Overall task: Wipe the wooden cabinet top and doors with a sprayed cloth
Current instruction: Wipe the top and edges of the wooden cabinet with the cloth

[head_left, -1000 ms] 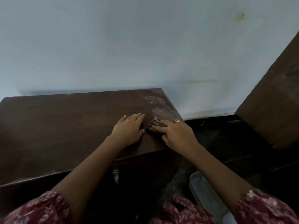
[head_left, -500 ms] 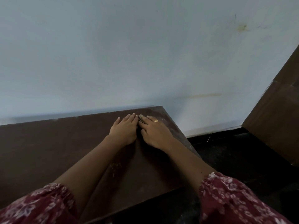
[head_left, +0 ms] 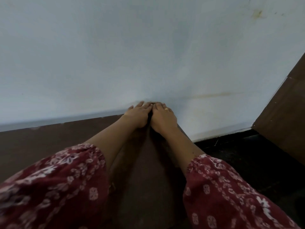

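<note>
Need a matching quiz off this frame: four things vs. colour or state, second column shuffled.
Things:
1. right hand
2. left sleeve
3. floor
4. cabinet top

Descriptions:
a. black
b. dark brown
c. red with white pattern
d. wears a gold ring

Pairs: 1-d, 2-c, 3-a, 4-b

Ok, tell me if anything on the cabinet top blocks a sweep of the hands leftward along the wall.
Nothing visible does. The left hand and right hand lie flat at the back right corner by the wall; leftward the cabinet top shows bare wood. The left sleeve hides its near part.
</note>
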Action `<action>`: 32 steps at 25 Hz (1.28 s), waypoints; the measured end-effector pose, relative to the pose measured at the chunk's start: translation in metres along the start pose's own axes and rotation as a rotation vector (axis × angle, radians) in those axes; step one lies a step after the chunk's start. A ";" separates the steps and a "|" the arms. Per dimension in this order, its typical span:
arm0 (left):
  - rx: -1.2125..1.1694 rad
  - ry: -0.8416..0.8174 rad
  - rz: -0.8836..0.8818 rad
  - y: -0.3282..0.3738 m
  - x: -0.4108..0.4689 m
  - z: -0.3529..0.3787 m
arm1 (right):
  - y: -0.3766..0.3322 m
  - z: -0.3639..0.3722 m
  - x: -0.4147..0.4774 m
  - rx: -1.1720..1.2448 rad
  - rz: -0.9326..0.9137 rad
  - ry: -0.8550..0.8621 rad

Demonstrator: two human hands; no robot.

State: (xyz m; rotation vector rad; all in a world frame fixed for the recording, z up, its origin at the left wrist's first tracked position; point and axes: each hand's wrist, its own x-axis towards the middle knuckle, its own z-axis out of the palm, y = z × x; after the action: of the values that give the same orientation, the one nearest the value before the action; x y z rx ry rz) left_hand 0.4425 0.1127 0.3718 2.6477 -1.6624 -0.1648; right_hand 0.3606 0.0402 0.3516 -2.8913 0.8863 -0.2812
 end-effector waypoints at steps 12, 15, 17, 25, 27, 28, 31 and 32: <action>-0.161 -0.001 0.236 0.070 -0.082 0.014 | 0.026 -0.027 -0.146 0.140 0.122 -0.034; -0.140 0.033 0.224 0.077 -0.110 0.017 | 0.024 -0.027 -0.172 0.125 0.106 0.000; -0.080 0.052 0.168 0.074 -0.123 0.019 | 0.009 -0.029 -0.174 0.179 0.098 0.016; 0.148 -0.037 0.047 0.036 -0.138 0.005 | -0.014 -0.017 -0.148 0.157 -0.118 -0.019; 0.083 -0.054 0.113 0.049 -0.129 0.005 | 0.001 -0.019 -0.152 0.159 -0.079 0.007; 0.064 -0.053 0.146 0.058 -0.123 0.006 | 0.011 -0.020 -0.154 0.156 -0.050 0.018; 0.014 -0.085 0.239 0.091 -0.108 0.005 | 0.039 -0.026 -0.173 0.137 0.046 0.023; -0.004 -0.094 0.264 0.103 -0.108 0.004 | 0.044 -0.028 -0.182 0.130 0.086 0.022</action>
State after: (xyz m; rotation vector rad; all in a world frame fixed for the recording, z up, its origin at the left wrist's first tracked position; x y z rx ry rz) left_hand 0.3030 0.1651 0.3831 2.4205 -2.0154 -0.2910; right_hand 0.1826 0.1055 0.3456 -2.7286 0.9562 -0.3490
